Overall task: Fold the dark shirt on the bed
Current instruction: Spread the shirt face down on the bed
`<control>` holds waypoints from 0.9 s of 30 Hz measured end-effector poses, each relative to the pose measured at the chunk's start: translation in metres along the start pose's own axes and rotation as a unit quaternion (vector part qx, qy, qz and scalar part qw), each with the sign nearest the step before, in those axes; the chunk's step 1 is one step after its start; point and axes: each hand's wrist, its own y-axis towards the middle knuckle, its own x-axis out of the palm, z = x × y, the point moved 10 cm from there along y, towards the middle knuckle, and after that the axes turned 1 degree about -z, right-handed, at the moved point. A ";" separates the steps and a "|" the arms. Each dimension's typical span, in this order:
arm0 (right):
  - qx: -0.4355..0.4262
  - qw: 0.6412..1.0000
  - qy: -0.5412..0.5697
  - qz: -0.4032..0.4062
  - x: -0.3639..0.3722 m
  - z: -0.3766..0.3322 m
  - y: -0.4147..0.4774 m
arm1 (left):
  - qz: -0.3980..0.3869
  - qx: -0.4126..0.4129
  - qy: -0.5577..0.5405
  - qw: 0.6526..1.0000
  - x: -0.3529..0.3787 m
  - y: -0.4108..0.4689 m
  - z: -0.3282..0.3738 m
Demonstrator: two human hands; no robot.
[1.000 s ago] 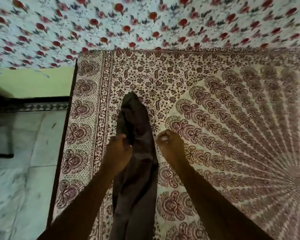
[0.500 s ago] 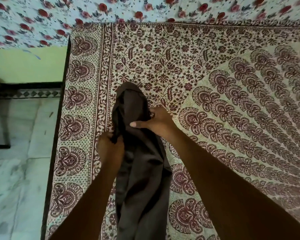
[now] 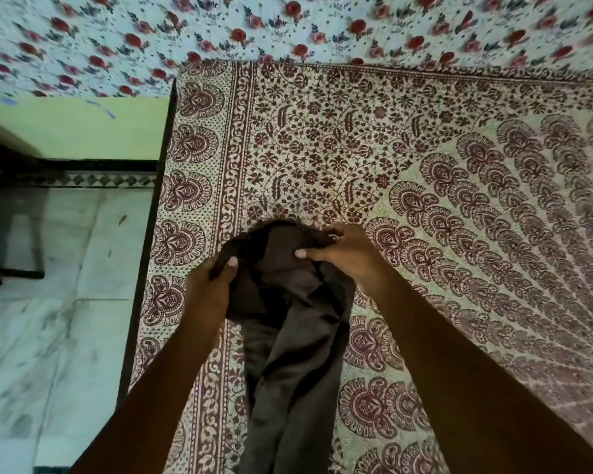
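Shirt: The dark shirt (image 3: 295,336) lies on the bed (image 3: 322,148), near the bed's left edge. It is bunched into a long strip that runs from the hands down to the bottom of the picture. Its far end is turned back into a round lump.
Left hand: The left hand (image 3: 206,292) holds the left side of the lump. Its grip is closed on the cloth, with the fingers curled round the edge and the thumb on top.
Right hand: The right hand (image 3: 346,254) holds the right side of the lump. Its grip is closed too, with the thumb flat on the cloth and the fingers tucked behind.
Bed cover: A cream sheet with dark red flowers and fan shapes.
Floor: A pale stone floor (image 3: 48,336) lies left of the bed.
Back: A rose cloth (image 3: 220,29) hangs past the bed.
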 end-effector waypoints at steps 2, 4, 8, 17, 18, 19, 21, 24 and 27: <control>-0.023 0.999 -0.040 -0.004 -0.017 -0.009 -0.040 | -0.001 0.052 0.056 0.997 -0.013 -0.030 0.028; -0.066 0.995 -0.076 0.014 -0.037 -0.022 -0.085 | -0.021 0.112 0.106 0.988 -0.023 -0.064 0.058; -0.095 0.989 -0.111 0.023 -0.076 -0.052 -0.196 | -0.012 0.259 0.227 0.939 -0.050 -0.144 0.131; -0.112 0.927 -0.356 0.032 -0.158 -0.110 -0.427 | 0.028 0.488 0.335 0.805 -0.126 -0.328 0.277; -0.111 0.920 -0.370 0.069 -0.173 -0.115 -0.441 | 0.034 0.509 0.349 0.786 -0.129 -0.345 0.289; -0.117 0.913 -0.370 0.124 -0.191 -0.120 -0.460 | 0.046 0.527 0.361 0.768 -0.133 -0.366 0.302; -0.142 0.906 -0.316 0.244 -0.224 -0.132 -0.504 | 0.066 0.554 0.374 0.741 -0.135 -0.403 0.326; -0.198 0.915 -0.208 0.284 -0.243 -0.139 -0.549 | -0.006 0.538 0.326 0.777 -0.133 -0.435 0.355; -0.221 0.910 -0.214 0.278 -0.266 -0.135 -0.581 | -0.145 0.486 0.306 0.806 -0.117 -0.472 0.371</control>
